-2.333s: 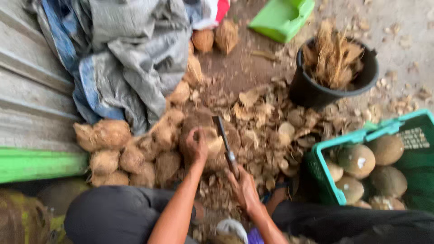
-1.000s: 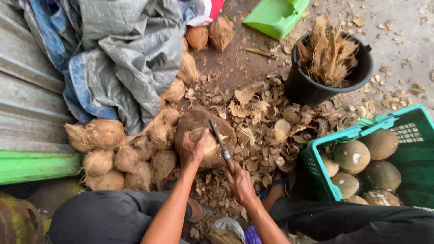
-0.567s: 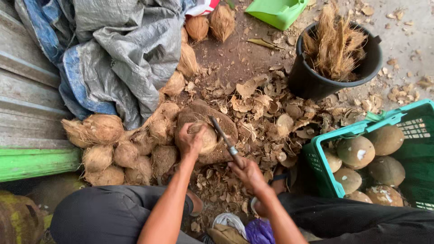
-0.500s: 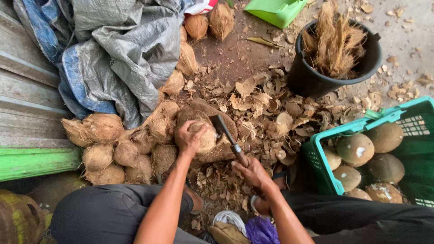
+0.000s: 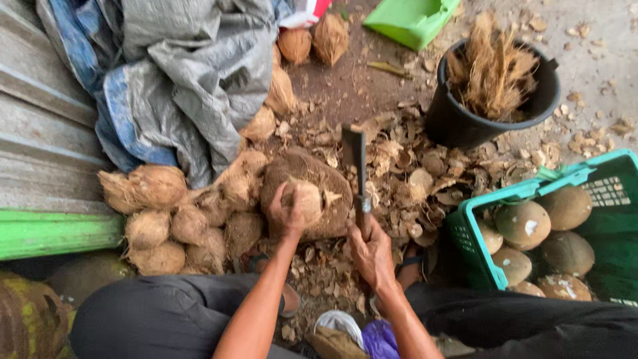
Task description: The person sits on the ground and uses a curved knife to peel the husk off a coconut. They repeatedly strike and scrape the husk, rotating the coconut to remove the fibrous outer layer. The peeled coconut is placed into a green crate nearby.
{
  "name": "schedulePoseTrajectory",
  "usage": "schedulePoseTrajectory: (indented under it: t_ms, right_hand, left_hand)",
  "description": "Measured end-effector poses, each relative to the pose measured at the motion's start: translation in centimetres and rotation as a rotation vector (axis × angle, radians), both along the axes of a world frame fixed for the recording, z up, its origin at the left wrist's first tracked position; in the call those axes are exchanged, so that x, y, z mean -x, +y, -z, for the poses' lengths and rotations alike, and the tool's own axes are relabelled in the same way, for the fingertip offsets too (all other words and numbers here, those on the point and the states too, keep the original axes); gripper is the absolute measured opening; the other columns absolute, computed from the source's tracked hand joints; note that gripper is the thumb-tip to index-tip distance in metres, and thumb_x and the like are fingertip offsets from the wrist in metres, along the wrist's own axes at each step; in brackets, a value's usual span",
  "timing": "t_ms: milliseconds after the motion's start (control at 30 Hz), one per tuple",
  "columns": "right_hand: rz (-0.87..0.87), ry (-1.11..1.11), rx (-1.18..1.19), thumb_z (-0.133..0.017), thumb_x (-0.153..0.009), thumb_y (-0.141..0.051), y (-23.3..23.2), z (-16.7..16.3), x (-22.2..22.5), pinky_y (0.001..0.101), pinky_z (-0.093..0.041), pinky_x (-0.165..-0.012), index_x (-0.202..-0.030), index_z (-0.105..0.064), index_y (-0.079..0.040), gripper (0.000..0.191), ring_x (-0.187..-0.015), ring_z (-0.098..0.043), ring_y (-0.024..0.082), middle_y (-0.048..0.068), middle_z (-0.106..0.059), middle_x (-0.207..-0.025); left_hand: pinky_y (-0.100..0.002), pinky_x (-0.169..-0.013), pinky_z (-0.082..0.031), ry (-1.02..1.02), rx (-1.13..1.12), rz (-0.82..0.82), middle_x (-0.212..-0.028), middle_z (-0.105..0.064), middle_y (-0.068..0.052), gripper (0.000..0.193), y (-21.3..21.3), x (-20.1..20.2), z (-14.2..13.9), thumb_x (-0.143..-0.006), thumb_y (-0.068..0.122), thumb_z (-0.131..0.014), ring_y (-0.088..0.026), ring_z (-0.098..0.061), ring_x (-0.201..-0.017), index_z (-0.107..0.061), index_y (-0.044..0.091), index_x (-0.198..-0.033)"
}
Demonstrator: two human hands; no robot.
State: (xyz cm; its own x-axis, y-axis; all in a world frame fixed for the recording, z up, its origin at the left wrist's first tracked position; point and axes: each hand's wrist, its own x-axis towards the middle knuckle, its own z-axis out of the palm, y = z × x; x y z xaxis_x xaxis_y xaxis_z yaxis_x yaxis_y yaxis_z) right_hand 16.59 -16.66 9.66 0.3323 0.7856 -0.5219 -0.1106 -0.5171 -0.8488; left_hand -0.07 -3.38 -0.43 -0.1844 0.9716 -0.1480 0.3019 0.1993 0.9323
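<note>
Raised since half a second ago: cleaver (image 5: 355, 166) now up over the husk scraps, blade pointing away, no longer low beside the coconut (image 5: 304, 201). Gripped by the handle in the right hand (image 5: 371, 251), fingers closed tight round it. Pinned by the left hand (image 5: 286, 216): that coconut, partly husked, a pale pointed tuft sticking out to its right, pressed onto a round wooden block (image 5: 332, 183) set on the ground. Fingers of the left hand curled over the near side of the nut, thumb on top.

Just left of the block, a heap of unhusked coconuts (image 5: 159, 219), brown and fibrous, lying against a crumpled grey and blue tarp (image 5: 173, 80). Further up, beside the tarp's edge, two more coconuts (image 5: 312, 41). Scattered behind and to the right of the block, dry husk scraps (image 5: 412, 166) covering the dirt. Beyond them, a black bucket (image 5: 458, 123) stuffed with husk fibre. At the right edge, a green crate (image 5: 525, 193) holding peeled, smooth coconuts. At the top, a light green tray (image 5: 409, 20). Along the left, a corrugated sheet (image 5: 40, 146) with a green edge below it
</note>
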Motion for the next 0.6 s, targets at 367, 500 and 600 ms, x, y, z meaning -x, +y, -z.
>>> schedulePoseTrajectory:
  t_ms: [367, 500, 600]
  right_hand:
    - [-0.263, -0.330, 0.000, -0.072, -0.089, -0.035, -2.0, 9.3, 1.0, 0.0431, -0.050, -0.061, -0.099, -0.070, -0.003, 0.033, -0.061, -0.062, 0.024, 0.011, -0.063, -0.065]
    - [-0.340, -0.053, 0.231, -0.069, -0.094, -0.042, -2.2, 8.9, -1.7, 0.0460, -0.050, -0.059, -0.091, -0.066, 0.001, 0.043, -0.061, -0.056, 0.023, 0.012, -0.065, -0.072]
    - [-0.488, -0.278, 0.140, -0.071, -0.097, -0.044, -1.3, 8.7, -2.9, 0.0422, -0.049, -0.063, -0.098, -0.063, 0.001, 0.046, -0.065, -0.056, 0.021, 0.015, -0.064, -0.074]
  left_hand:
    - [-0.044, -0.091, -0.054, 0.024, -0.126, -0.009, -0.113, -0.073, -0.016, 0.062, 1.2, -0.3, 1.6, -0.085, 0.057, -0.069, -0.031, -0.069, -0.106, -0.069, 0.007, -0.120]
    - [-0.047, -0.081, -0.059, -0.041, 0.090, 0.038, -0.107, -0.072, -0.015, 0.062, 2.0, 2.2, 1.7, -0.079, 0.059, -0.069, -0.031, -0.070, -0.097, -0.071, 0.009, -0.115]
    - [-0.045, -0.091, -0.057, -0.121, 0.014, 0.118, -0.114, -0.074, -0.012, 0.061, 3.3, 4.0, 1.3, -0.082, 0.058, -0.069, -0.027, -0.071, -0.105, -0.073, 0.009, -0.118]
